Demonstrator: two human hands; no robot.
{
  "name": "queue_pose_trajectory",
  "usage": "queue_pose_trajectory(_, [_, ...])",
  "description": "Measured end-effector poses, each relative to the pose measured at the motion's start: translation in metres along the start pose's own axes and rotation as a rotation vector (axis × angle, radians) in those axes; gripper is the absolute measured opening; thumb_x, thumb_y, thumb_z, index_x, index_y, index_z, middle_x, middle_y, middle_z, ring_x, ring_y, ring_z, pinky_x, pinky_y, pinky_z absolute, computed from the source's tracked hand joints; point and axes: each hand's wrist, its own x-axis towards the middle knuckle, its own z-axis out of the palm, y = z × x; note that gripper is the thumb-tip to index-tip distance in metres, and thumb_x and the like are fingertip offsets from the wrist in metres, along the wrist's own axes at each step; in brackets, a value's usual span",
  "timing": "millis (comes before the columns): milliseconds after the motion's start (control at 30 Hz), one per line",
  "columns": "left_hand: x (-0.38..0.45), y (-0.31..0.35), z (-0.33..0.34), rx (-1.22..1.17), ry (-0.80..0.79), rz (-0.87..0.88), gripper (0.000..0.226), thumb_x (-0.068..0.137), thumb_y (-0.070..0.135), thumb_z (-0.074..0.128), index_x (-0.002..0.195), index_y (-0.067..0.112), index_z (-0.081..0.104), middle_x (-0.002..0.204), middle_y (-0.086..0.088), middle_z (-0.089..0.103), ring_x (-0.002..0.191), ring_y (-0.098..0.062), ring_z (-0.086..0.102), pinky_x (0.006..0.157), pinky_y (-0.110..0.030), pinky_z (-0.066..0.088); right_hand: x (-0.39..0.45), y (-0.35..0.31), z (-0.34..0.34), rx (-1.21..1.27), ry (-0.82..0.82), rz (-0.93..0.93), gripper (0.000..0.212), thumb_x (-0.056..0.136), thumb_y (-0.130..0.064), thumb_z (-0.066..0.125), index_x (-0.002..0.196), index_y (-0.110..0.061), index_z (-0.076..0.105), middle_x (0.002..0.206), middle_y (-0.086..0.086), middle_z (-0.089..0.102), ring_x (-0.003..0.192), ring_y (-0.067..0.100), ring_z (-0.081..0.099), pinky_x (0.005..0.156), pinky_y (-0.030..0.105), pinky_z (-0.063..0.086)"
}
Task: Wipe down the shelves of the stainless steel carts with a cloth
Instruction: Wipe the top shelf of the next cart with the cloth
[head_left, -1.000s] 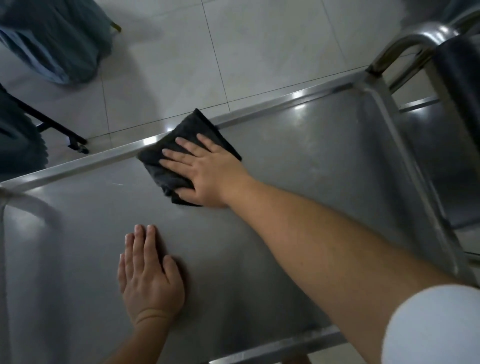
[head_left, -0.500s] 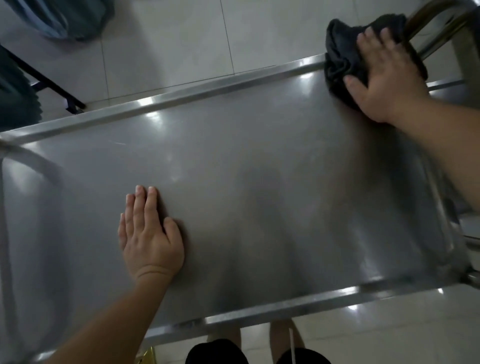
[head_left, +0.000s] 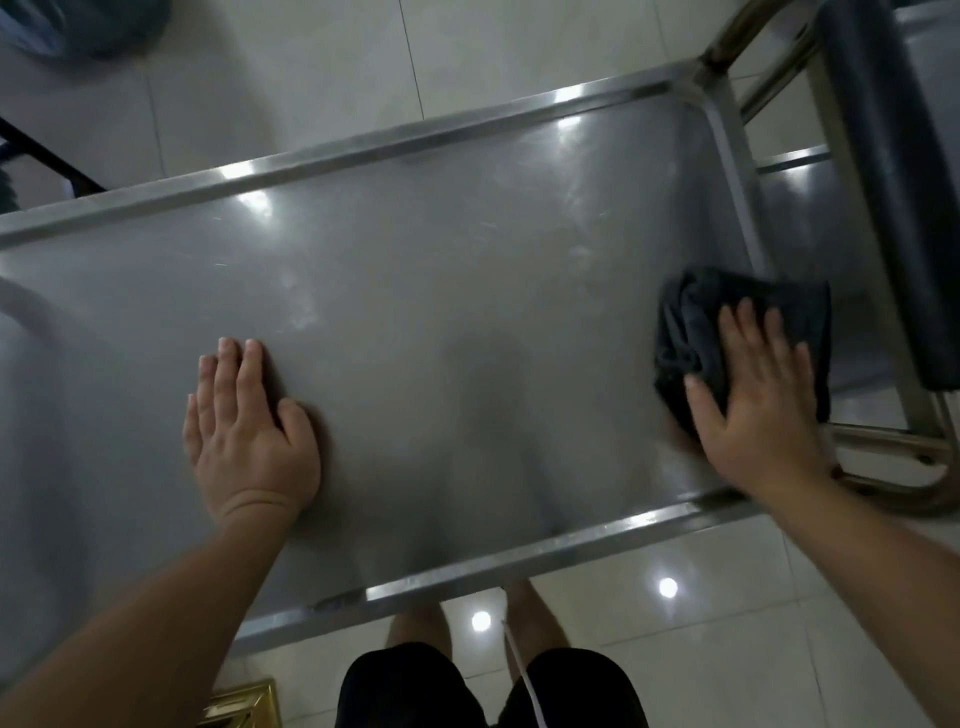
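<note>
Right hand (head_left: 753, 410) spread flat, pressing dark cloth (head_left: 691, 322) on shelf (head_left: 441, 291), right edge of frame; left hand (head_left: 249, 431) flat w/ fingers together, center-left.

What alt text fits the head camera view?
The right hand presses a dark cloth flat at the right end of a stainless steel cart shelf, while the left hand rests flat on the shelf.

Pale glossy floor tiles (head_left: 291, 78) with light reflections; gold-coloured object (head_left: 244, 707) at bottom edge; dark bundle (head_left: 78, 26) top left.
</note>
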Motion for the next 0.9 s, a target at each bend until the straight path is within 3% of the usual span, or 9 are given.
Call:
queue_pose_trajectory(133, [-0.001, 0.0, 0.001, 0.005, 0.012, 0.013, 0.07, 0.097, 0.038, 0.038, 0.166, 0.028, 0.026, 0.176, 0.001, 0.02, 0.162, -0.019, 0.011, 0.131, -0.041, 0.007, -0.09, 0.026, 0.006, -0.025, -0.102, -0.011, 0.077, 0.101, -0.054, 0.035, 0.166, -0.019, 0.018, 0.174, 0.001, 0.015, 0.161, 0.023, 0.006, 0.128, 0.057, 0.011])
queue_pose_trajectory(233, [-0.003, 0.0, 0.003, 0.011, 0.012, 0.016, 0.071, 0.097, 0.037, 0.037, 0.167, 0.026, 0.025, 0.176, 0.0, 0.019, 0.163, -0.02, 0.011, 0.131, -0.043, 0.007, -0.093, 0.031, 0.004, -0.041, -0.143, -0.077, 0.078, 0.099, -0.052, 0.037, 0.166, -0.018, 0.019, 0.174, -0.001, 0.012, 0.161, 0.025, 0.006, 0.127, 0.057, 0.012])
queue_pose_trajectory(400, [-0.005, 0.0, 0.005, 0.021, 0.025, 0.034, 0.072, 0.097, 0.036, 0.039, 0.167, 0.022, 0.026, 0.176, -0.003, 0.02, 0.163, -0.022, 0.011, 0.131, -0.043, 0.007, 0.005, -0.006, 0.007, -0.078, -0.048, -0.344, 0.077, 0.096, -0.053, 0.042, 0.162, -0.015, 0.034, 0.17, 0.004, 0.027, 0.158, 0.03, 0.02, 0.123, 0.06, 0.021])
queue_pose_trajectory(500, [-0.002, -0.001, 0.005, 0.024, 0.025, 0.039, 0.072, 0.097, 0.037, 0.038, 0.167, 0.023, 0.025, 0.176, -0.003, 0.02, 0.163, -0.021, 0.011, 0.131, -0.041, 0.005, 0.101, -0.054, 0.01, -0.081, 0.019, -0.294, 0.074, 0.097, -0.055, 0.04, 0.162, -0.02, 0.033, 0.17, 0.001, 0.029, 0.158, 0.028, 0.022, 0.125, 0.056, 0.019])
queue_pose_trajectory(667, [-0.001, 0.001, 0.003, 0.022, 0.005, 0.027, 0.072, 0.097, 0.037, 0.038, 0.167, 0.023, 0.025, 0.176, -0.001, 0.018, 0.163, -0.019, 0.008, 0.131, -0.041, 0.004, 0.231, -0.127, 0.004, -0.066, -0.007, -0.192, 0.077, 0.098, -0.064, 0.022, 0.167, -0.029, 0.011, 0.175, -0.005, 0.008, 0.161, 0.023, 0.002, 0.129, 0.051, 0.004])
queue_pose_trajectory(767, [-0.001, 0.002, 0.0, 0.028, 0.005, 0.021, 0.072, 0.097, 0.037, 0.04, 0.167, 0.024, 0.027, 0.176, 0.0, 0.018, 0.163, -0.019, 0.009, 0.131, -0.039, 0.003, 0.25, -0.142, 0.003, -0.036, -0.002, -0.16, 0.078, 0.097, -0.062, 0.023, 0.167, -0.028, 0.013, 0.174, -0.004, 0.01, 0.161, 0.026, 0.003, 0.129, 0.052, 0.004])
queue_pose_trajectory(900, [-0.002, 0.003, -0.002, 0.017, 0.0, 0.016, 0.072, 0.096, 0.036, 0.04, 0.166, 0.024, 0.028, 0.176, 0.0, 0.018, 0.163, -0.018, 0.009, 0.131, -0.039, 0.002, 0.208, -0.132, 0.006, -0.04, -0.062, -0.201, 0.077, 0.098, -0.062, 0.022, 0.167, -0.028, 0.013, 0.175, -0.005, 0.008, 0.161, 0.024, 0.002, 0.129, 0.05, 0.004])
